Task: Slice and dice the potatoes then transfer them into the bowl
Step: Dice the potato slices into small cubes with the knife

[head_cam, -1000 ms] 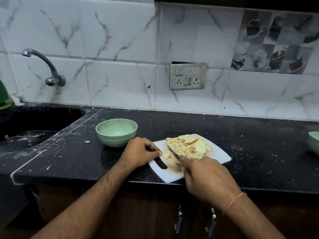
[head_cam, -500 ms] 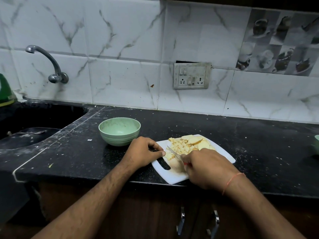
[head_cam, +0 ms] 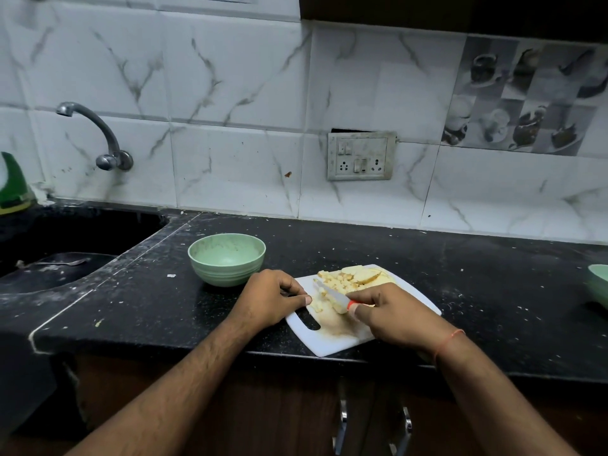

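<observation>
A white cutting board lies at the counter's front edge. Diced potato pieces and a few larger slices are heaped on its far half. My right hand grips a knife with a red handle; its blade points up and left across the board among the pieces. My left hand holds the board's left edge, thumb on top near the handle slot. An empty pale green bowl stands just behind and left of the board.
A dark sink with a wall tap lies at the left. A second green bowl shows at the right edge. The black counter runs right; a green object stands far left.
My right hand and the knife have shifted slightly left along the board toward my left thumb. My left hand has kept its hold on the board's edge. The camera has tilted upward.
</observation>
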`<action>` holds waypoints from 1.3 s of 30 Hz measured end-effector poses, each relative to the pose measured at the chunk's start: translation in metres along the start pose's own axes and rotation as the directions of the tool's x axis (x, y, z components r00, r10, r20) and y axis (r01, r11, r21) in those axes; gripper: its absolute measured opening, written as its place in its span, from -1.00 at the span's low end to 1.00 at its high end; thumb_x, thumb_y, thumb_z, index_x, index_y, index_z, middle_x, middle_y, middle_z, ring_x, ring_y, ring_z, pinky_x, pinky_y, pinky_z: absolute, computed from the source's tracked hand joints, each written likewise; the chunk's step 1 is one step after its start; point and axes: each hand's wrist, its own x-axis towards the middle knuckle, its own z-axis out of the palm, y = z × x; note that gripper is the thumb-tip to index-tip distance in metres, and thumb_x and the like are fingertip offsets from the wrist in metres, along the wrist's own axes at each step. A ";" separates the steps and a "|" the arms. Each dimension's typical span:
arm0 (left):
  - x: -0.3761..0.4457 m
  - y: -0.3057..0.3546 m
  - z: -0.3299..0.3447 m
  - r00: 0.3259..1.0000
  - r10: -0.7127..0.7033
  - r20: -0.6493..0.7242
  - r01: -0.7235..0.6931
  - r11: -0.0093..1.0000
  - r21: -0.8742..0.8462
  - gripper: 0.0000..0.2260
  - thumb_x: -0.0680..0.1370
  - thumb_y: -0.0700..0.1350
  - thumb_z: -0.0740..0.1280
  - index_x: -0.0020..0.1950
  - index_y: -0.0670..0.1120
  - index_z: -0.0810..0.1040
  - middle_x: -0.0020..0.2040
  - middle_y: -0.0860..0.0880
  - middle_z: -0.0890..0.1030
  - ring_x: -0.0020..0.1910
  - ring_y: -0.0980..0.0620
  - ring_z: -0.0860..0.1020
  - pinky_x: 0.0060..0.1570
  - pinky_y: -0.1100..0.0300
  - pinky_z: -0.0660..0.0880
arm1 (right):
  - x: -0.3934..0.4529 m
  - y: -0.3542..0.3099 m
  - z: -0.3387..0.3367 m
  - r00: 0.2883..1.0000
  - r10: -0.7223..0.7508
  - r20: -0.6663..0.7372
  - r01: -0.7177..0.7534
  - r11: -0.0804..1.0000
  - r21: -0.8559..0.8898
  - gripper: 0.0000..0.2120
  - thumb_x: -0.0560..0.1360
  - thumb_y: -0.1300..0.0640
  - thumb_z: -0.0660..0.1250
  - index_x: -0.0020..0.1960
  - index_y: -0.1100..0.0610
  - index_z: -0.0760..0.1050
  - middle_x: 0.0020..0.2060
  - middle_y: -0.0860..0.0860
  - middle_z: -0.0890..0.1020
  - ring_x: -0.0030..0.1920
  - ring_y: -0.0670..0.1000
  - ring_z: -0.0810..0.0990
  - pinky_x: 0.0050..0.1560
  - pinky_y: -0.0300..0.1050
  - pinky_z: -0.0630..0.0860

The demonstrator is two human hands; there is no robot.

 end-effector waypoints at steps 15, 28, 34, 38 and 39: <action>0.003 -0.001 -0.002 0.993 0.070 0.094 -0.068 0.997 -0.026 -0.72 0.30 0.24 0.69 -0.13 0.13 0.77 -0.05 0.21 0.71 -0.03 0.21 0.67 0.07 0.14 0.61 | 0.016 0.089 -0.031 0.943 -0.210 -0.258 0.275 0.929 0.249 -0.78 0.51 0.04 0.53 0.15 -0.06 0.73 0.02 -0.16 0.75 0.12 -0.14 0.69 0.19 -0.12 0.60; 0.038 -0.002 -0.010 0.957 0.136 0.255 -0.095 0.982 -0.166 -0.73 0.39 0.13 0.67 -0.04 0.02 0.78 0.02 0.08 0.75 0.04 0.13 0.72 0.22 0.07 0.63 | 0.026 0.095 -0.031 0.933 -0.007 -0.360 0.247 0.739 0.626 -0.85 0.52 0.28 0.48 0.07 0.19 0.74 -0.32 0.09 0.68 -0.53 -0.22 0.42 -0.48 -0.43 0.33; 0.034 -0.012 -0.004 0.973 0.159 0.170 -0.135 0.981 -0.141 -0.91 0.55 0.06 0.54 -0.02 0.08 0.77 -0.08 0.06 0.75 -0.12 -0.05 0.74 0.01 -0.12 0.66 | 0.023 0.104 -0.033 0.951 0.057 -0.303 0.179 0.698 0.694 -0.84 0.53 0.15 0.46 0.09 0.10 0.75 -0.50 -0.02 0.41 -0.53 -0.13 0.20 -0.55 -0.28 0.11; 0.031 -0.012 -0.003 0.966 0.169 0.193 -0.149 0.982 -0.116 -0.84 0.55 0.06 0.54 0.11 0.10 0.77 0.07 0.14 0.75 -0.01 0.01 0.74 0.10 -0.09 0.66 | 0.018 0.107 -0.032 0.959 0.046 -0.279 0.167 0.702 0.692 -0.78 0.51 0.06 0.47 0.13 0.06 0.74 -0.47 0.02 0.34 -0.49 -0.07 0.13 -0.47 -0.20 0.02; 0.030 -0.011 -0.004 0.962 0.187 0.200 -0.174 0.981 -0.081 -0.81 0.54 0.09 0.54 0.14 0.12 0.77 0.10 0.19 0.73 0.07 0.08 0.71 0.18 -0.06 0.63 | 0.018 0.108 -0.031 0.958 0.051 -0.282 0.168 0.697 0.697 -0.78 0.51 0.06 0.47 0.13 0.06 0.74 -0.47 0.02 0.33 -0.49 -0.07 0.12 -0.47 -0.21 0.02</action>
